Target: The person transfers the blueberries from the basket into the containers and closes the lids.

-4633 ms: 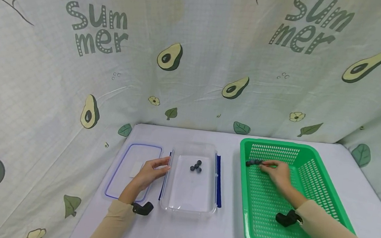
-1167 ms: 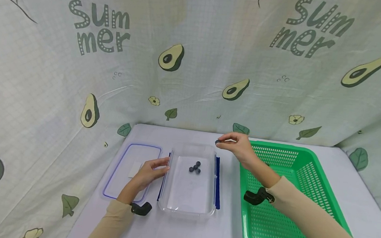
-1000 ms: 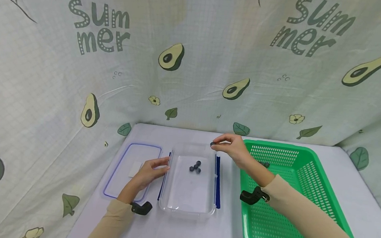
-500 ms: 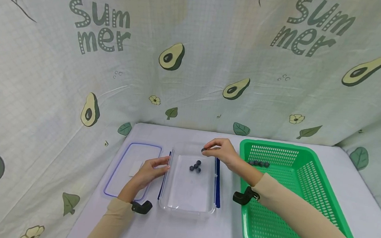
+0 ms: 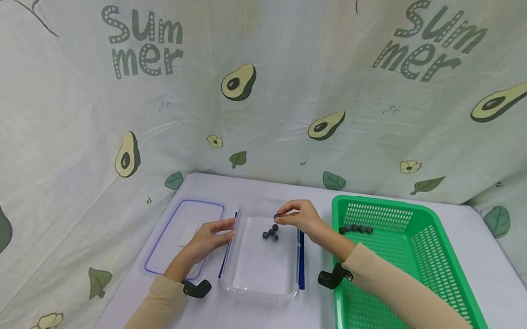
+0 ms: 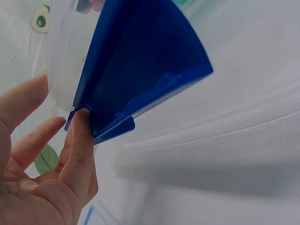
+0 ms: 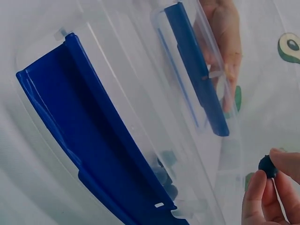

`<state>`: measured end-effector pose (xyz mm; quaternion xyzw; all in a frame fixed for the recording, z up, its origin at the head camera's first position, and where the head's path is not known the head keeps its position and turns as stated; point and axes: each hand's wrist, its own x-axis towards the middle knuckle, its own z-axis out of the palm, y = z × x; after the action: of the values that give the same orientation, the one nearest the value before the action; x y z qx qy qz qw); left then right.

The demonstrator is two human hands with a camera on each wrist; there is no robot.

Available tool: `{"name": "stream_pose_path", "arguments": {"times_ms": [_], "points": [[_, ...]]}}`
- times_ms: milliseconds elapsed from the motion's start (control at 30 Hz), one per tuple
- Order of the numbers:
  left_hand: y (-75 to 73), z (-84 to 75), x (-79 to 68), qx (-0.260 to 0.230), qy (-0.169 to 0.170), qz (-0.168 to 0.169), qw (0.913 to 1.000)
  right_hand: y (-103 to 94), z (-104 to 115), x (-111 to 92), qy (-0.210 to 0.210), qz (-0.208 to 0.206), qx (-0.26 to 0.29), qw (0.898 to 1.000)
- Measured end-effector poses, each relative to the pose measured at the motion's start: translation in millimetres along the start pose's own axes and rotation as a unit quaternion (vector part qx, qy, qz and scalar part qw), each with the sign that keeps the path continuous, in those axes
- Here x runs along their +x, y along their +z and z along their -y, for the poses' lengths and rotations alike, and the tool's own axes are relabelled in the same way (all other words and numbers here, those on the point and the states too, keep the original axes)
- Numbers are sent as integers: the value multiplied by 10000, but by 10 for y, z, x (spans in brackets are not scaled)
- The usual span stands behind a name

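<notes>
My right hand point(image 5: 300, 216) pinches a dark blueberry point(image 7: 267, 167) between thumb and fingertips, over the far end of a clear plastic box point(image 5: 260, 274). Inside the box, several blueberries point(image 5: 271, 232) lie in a small cluster just below that hand. My left hand point(image 5: 209, 239) rests its fairly straight fingers against the box's left side; in the left wrist view a fingertip touches the blue latch flap point(image 6: 145, 51), which hangs outward. Another blue flap point(image 7: 93, 126) hangs on the right side. A row of blueberries point(image 5: 355, 228) sits in the green basket point(image 5: 341, 317), along its far left.
Left of the box lies a clear lid point(image 5: 162, 244) with a blue seal, partly behind my left hand. The green basket stands at the right, my right forearm crossing above it. A printed cloth point(image 5: 274, 144) hangs behind the white table point(image 5: 306, 320).
My right hand has carried a blueberry from the basket leftward and down over the far end of the box. The left hand stays at the box's side; the cluster inside keeps its place.
</notes>
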<state>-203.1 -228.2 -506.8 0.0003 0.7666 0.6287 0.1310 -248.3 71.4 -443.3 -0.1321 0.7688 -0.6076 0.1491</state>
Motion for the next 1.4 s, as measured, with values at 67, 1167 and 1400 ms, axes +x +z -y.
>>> {"name": "stream_pose_path", "arguments": {"times_ms": [67, 1167, 1400], "points": [[-2, 11, 1, -28, -34, -13, 10000, 20, -21, 3, 15, 16, -6, 10000], [17, 37, 1, -88, -95, -155, 9998, 53, -136, 24, 97, 28, -298, 9995], [29, 3, -5, -40, -36, -176, 9998, -45, -68, 8, -59, 96, -125, 9999]]}}
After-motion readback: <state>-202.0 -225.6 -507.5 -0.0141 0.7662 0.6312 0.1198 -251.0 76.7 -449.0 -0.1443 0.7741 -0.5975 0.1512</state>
